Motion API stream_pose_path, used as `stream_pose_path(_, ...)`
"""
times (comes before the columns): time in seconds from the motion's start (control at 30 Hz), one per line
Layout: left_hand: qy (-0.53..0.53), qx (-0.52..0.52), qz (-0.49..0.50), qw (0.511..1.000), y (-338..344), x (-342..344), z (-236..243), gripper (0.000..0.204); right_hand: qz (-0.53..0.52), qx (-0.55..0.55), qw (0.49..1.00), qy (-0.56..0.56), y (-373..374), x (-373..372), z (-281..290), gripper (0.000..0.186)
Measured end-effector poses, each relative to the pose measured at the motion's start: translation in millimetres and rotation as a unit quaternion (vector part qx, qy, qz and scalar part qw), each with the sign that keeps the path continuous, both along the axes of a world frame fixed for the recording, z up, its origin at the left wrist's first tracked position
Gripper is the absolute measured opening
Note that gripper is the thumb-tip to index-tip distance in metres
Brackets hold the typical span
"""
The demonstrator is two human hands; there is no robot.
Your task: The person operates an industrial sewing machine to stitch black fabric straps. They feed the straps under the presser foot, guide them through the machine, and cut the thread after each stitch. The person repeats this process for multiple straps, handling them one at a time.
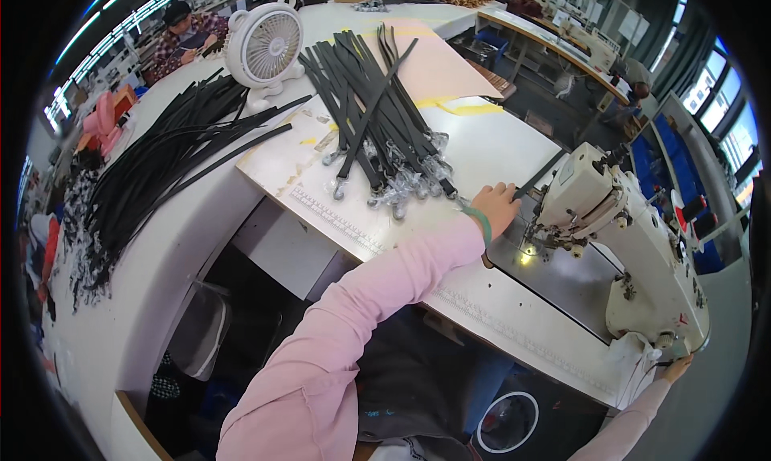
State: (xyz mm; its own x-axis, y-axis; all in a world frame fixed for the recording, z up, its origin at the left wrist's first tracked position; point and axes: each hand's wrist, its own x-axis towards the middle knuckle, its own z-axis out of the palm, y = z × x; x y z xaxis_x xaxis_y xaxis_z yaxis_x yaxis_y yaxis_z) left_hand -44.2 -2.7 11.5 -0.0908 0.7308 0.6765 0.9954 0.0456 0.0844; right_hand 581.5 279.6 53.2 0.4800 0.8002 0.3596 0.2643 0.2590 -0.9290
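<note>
Here's the left hand [496, 208], right by the head of the white sewing machine [654, 268], fingers bent at a black strap [540, 172]; the strap slants away from the fingertips toward the back, close alongside the machine head; pinching it or only pressing it, one cannot tell; a green band [479, 224] circles that wrist. Over at the machine's far end, the right hand [679, 369] sits low beside a crumpled white covering [630, 358]; its fingers are partly hidden, so its grip cannot be told.

Now for the room; on the left, a pile of straps [373, 104] brings its wrapped clips [401, 186] near the wrist; on the right, the machine head crowds in; behind the hand, a white stretch of tabletop [494, 148] opens between pile and machine; the front edge, lined with ruler marks [333, 216], passes beneath the pink sleeve [361, 300]; farther left, beyond the fan [269, 47], a second bundle [173, 144] spreads over a curved surface.
</note>
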Motion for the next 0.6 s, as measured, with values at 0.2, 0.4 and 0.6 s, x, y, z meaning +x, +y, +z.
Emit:
stream_pose_path(0.2, -0.012, -0.006, 0.026, 1.0, -169.0, -68.4, 53.4, 0.021, -0.124, 0.001, 0.973, -0.196, -73.4, 5.3, 18.6, 0.05)
stream_pose_path(0.4, 0.076, -0.214, 0.039, 0.973, -252.7, -138.8, 37.8, 0.013, 0.152, 0.105, 0.982, -0.039, -174.8, -172.9, 13.5, 0.036)
stream_pose_path(0.6, 0.144, -0.198, -0.184, 0.952, -225.5, -21.8, 66.1, 0.017, 0.552, 0.089, 0.806, -0.191, -319.8, -330.3, 13.1, 0.018)
